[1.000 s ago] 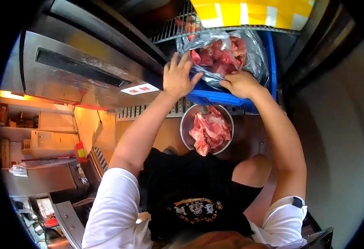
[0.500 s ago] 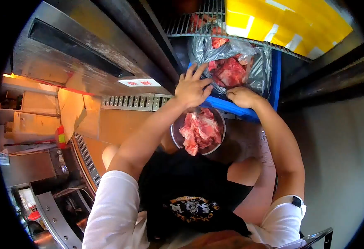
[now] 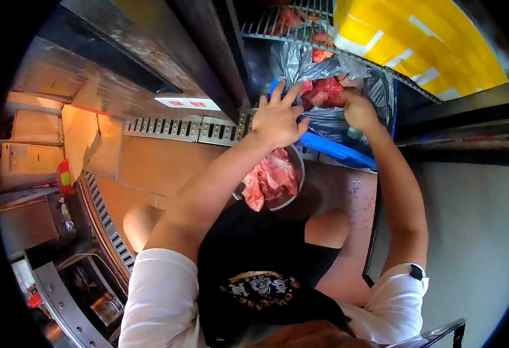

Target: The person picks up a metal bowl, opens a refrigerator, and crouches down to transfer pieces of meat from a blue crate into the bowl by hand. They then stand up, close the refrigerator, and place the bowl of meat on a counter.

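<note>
Raw red meat (image 3: 324,93) lies in a dark grey plastic bag (image 3: 330,124), which lines a blue crate (image 3: 338,152) on the low shelf in front of me. My left hand (image 3: 279,120) rests with fingers spread over the crate's near left corner, fingertips against the bag. At the right side of the meat, my right hand (image 3: 361,113) has its fingers curled and closed. Its fingertips are partly hidden, so what they grip cannot be made out. Below the crate, a round metal bowl (image 3: 302,168) holds large pieces of raw meat (image 3: 272,180), partly covered by my left forearm.
A wire shelf (image 3: 289,36) hangs over the crate's far side, with a yellow taped box (image 3: 417,46) on it. The steel door (image 3: 109,64) stands to the left, above a slotted floor drain (image 3: 161,129). A grey panel (image 3: 469,232) is on the right.
My right hand has moved from the crate's front rim up and right to the side of the meat. My left hand stays spread at the near left corner. The view has shifted slightly.
</note>
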Demonstrator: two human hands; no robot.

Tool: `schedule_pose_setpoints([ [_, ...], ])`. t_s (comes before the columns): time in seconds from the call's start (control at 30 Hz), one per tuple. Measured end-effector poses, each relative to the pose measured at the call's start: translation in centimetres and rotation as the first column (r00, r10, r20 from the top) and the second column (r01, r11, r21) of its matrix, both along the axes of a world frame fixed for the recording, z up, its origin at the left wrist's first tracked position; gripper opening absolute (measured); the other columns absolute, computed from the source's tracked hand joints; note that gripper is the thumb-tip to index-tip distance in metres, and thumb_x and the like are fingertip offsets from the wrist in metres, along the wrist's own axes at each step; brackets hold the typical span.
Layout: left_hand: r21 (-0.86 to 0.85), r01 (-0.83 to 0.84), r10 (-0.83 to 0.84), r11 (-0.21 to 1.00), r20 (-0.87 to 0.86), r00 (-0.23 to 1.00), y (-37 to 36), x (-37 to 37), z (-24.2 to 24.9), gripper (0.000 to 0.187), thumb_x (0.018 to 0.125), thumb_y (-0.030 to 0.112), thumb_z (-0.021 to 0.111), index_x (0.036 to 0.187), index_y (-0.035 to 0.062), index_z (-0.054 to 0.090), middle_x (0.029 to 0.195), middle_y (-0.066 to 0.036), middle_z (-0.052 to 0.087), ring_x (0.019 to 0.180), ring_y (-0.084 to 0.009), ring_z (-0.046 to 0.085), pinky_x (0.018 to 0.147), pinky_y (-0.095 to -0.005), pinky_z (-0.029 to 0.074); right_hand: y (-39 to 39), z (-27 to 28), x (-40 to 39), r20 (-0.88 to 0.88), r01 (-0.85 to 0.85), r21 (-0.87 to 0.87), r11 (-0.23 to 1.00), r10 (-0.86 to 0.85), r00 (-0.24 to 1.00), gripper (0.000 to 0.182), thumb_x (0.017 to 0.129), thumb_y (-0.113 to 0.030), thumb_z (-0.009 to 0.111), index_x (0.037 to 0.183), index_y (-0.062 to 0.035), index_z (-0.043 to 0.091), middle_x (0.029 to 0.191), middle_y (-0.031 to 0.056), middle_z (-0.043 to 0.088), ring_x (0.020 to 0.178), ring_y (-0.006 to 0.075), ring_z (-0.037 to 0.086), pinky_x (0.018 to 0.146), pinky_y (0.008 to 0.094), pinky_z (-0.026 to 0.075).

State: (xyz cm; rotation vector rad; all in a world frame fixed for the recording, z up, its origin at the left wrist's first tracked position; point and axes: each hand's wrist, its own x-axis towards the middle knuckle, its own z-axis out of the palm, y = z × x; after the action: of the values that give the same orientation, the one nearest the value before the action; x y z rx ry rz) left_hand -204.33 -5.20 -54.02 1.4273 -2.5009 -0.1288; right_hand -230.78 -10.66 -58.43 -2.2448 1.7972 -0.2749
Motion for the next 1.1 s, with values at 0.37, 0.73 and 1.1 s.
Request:
schedule_pose_setpoints([
  [0.37,-0.018,-0.050,0.050,0.999,0.044,0.998,0.3,-1.0,0.1,0.042,0.086,0.038,0.058,0.123,0.0192,0.062,0.156,-0.008,0.023,0.141,-0.0405,0.025,0.103,-0.0613,0.036,-7.2,0.4,5.5,0.485,0.331,-0.137,0.934,-0.228,0.844,0.053,0.079,-0.038,0.072,0.118,-0.0020,0.065,0.121,0.0228,0.064,0.115,0.0377,0.059,0.098,0.0412,0.045],
  [0.73,-0.025,-0.045,0.046,0.999,0.052,0.998,0.2,-0.8,0.2,0.059,0.085,0.041,0.061,0.140,0.0212,0.047,0.160,-0.014,0.014,0.142,-0.0441,0.021,0.108,-0.0592,0.031,-7.4,1.1,9.0,0.666,0.297,-0.303,0.906,-0.022,0.746,0.054,0.075,-0.042,0.073,0.094,0.0082,0.069,0.099,0.0299,0.067,0.097,0.0336,0.067,0.086,0.0381,0.050],
  [1.1,0.072,-0.302,0.266,0.951,-0.690,0.674,-9.1,0.7,1.6,0.071,0.081,0.033,0.072,0.134,-0.0028,0.042,0.133,-0.025,0.045,0.127,-0.0403,0.041,0.109,-0.0422,0.032,-8.2,0.5,6.9,0.985,0.135,0.170,0.976,-0.163,-0.064,0.046,0.077,0.000,0.065,0.123,0.0032,0.057,0.126,0.0098,0.059,0.112,0.0218,0.056,0.098,0.0332,0.042],
])
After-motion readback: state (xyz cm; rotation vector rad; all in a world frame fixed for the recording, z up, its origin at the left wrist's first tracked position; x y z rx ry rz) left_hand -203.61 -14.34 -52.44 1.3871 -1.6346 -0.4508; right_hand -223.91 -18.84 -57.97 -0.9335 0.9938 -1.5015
